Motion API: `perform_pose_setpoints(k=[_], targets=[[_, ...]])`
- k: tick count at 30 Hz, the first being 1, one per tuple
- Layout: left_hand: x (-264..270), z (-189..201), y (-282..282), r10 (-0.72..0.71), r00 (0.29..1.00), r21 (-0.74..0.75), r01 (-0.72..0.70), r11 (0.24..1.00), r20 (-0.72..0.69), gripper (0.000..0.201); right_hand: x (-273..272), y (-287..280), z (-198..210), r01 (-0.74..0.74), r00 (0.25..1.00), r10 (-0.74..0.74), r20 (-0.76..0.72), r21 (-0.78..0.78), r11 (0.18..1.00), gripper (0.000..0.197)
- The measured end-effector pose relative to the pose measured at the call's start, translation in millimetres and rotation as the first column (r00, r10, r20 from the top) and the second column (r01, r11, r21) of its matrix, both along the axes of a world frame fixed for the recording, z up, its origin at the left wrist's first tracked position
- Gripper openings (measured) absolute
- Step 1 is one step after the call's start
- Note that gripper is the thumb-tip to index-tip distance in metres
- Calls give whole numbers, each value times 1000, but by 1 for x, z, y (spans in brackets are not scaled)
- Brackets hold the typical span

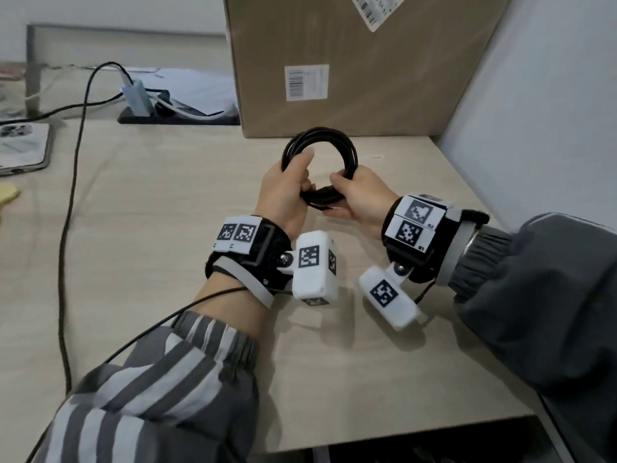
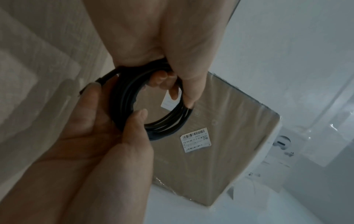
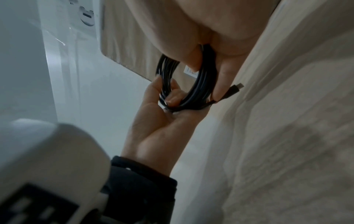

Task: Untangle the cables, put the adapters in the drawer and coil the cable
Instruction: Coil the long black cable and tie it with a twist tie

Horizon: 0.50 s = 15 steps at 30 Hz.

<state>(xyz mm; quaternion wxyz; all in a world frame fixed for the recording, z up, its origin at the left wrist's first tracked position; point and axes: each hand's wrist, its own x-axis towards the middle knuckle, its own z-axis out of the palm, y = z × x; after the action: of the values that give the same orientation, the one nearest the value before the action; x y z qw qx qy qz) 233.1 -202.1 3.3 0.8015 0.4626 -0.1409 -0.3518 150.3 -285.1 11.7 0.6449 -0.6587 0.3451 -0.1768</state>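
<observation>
Both hands hold a black cable (image 1: 320, 133) wound into a round coil of several loops above the desk. My left hand (image 1: 298, 177) grips the coil's left side, thumb on top and fingers curled through the ring. My right hand (image 1: 349, 195) pinches the lower right side. In the left wrist view the coil (image 2: 166, 126) runs between my left hand (image 2: 182, 45) and right hand (image 2: 99, 128). In the right wrist view the coil (image 3: 199, 87) hangs from my right hand (image 3: 191, 30), and the cable's free plug (image 3: 237, 87) sticks out past its fingers.
A big cardboard box (image 1: 334, 61) stands just behind the coil. A grey-blue adapter (image 1: 137, 98) with cables plugged in lies at the back left. A dark braided cord (image 1: 65, 245) runs down the desk's left side. A white partition (image 1: 534, 111) borders the right.
</observation>
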Motion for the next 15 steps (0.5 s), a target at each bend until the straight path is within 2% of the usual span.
perform_pose_setpoints(k=[3, 7, 8, 12, 15], targets=[[2, 2, 0, -8, 1000, 48, 9, 999, -10, 36, 3, 0, -2, 13, 1000, -13, 26, -1, 1000, 15], [5, 3, 1, -3, 999, 84, 7, 996, -41, 39, 14, -4, -10, 21, 993, -55, -109, -286, 958, 13], [6, 2, 2, 2, 999, 82, 2, 997, -51, 38, 16, -5, -10, -9, 988, -44, -145, -348, 937, 16], [13, 1, 5, 97, 995, 91, -94, 991, -30, 37, 20, -7, -4, -170, 974, 83, -212, -437, 883, 18], [20, 1, 8, 155, 988, 96, -155, 983, 12, 37, 18, -13, 6, -397, 903, 247, -353, -460, 795, 27]])
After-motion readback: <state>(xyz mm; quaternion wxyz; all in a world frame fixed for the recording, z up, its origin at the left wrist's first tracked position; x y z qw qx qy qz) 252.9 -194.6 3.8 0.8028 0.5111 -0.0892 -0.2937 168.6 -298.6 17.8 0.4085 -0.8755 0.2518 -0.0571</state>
